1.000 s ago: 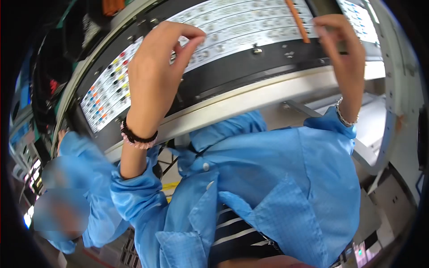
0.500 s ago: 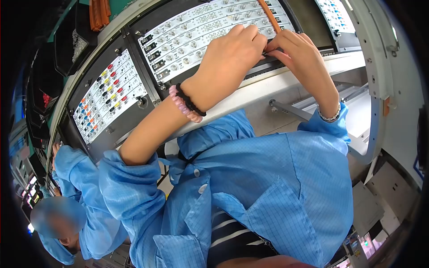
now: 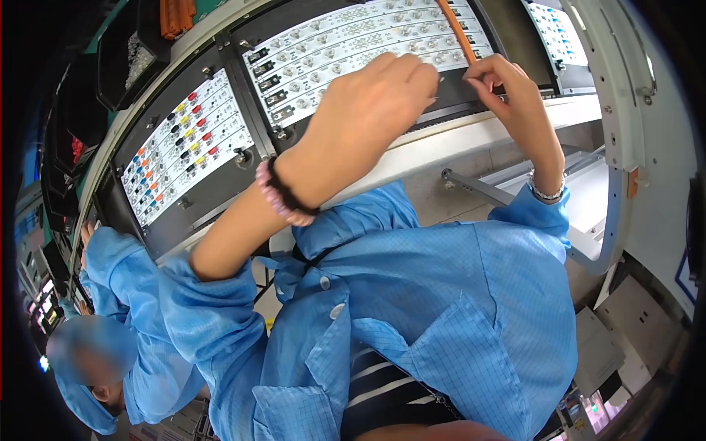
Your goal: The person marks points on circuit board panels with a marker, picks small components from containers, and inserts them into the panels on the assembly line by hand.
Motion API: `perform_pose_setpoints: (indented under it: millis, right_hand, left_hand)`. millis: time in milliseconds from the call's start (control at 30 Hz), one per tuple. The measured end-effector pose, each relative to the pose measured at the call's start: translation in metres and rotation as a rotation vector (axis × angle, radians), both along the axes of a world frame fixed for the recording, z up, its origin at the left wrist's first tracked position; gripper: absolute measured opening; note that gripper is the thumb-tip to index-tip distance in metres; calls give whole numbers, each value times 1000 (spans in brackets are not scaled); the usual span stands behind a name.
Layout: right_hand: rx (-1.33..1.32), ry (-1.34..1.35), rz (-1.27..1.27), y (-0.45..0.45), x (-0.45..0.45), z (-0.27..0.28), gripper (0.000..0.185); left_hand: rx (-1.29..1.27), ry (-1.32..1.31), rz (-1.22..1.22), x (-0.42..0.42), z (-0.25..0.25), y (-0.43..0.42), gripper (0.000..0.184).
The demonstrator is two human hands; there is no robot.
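My left hand (image 3: 379, 99), with a pink and a black hair tie at the wrist, hovers over the near edge of a black carrier (image 3: 460, 94). Its fingers are curled in, and a thin pointed tip shows by the fingertips; what it belongs to is hidden. My right hand (image 3: 515, 92) is apart from it, to the right, thumb and index finger pinched together. Anything between them is too small to make out. An orange strip (image 3: 457, 31) lies across the white circuit boards (image 3: 316, 70), its near end by my right fingertips; contact is unclear.
To the left, another carrier holds white boards with coloured parts (image 3: 184, 143). Black bins (image 3: 132, 62) and orange strips (image 3: 176, 18) stand at the back left. A co-worker in a blue sleeve (image 3: 121, 257) is at the left. A pale rail (image 3: 412, 151) borders the front.
My hands have separated: the left has drawn back to the left, the right has moved slightly right and down. The boards and orange strip sit slightly farther right in view.
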State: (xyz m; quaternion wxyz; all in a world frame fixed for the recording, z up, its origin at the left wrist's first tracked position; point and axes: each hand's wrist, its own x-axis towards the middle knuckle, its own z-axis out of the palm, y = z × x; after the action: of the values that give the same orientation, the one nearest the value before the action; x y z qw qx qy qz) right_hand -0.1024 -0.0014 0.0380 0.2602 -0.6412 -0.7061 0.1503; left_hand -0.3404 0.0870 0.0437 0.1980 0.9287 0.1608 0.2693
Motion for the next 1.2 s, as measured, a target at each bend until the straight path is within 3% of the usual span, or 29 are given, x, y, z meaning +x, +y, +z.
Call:
perform_pose_setpoints:
  millis: [133,333,467,533,800,1067,1200]
  right_hand:
    - [29,207,39,5,-11,2,8]
    - [108,294,112,26,-42,11,8]
    - [124,347,168,50,-67,17,8]
    - [148,369,206,62,-84,17,8]
    - [140,422,276,81,-119,19,11]
    - [227,372,204,87,-113,18,11]
    - [96,620,100,87,-105,10,14]
  left_hand:
    - [-166,-32,54,-42,6,5,14]
    - [-360,-44,375,-112,27,36,11]
    - [-227,-121,450,-124,40,103,13]
    - [-81,-131,379,-121,25,148,14]
    - [141,28,482,-105,-24,248,11]
    - [144,-23,472,-116,-36,261,9]
    - [131,-143,433,-122,-18,237,13]
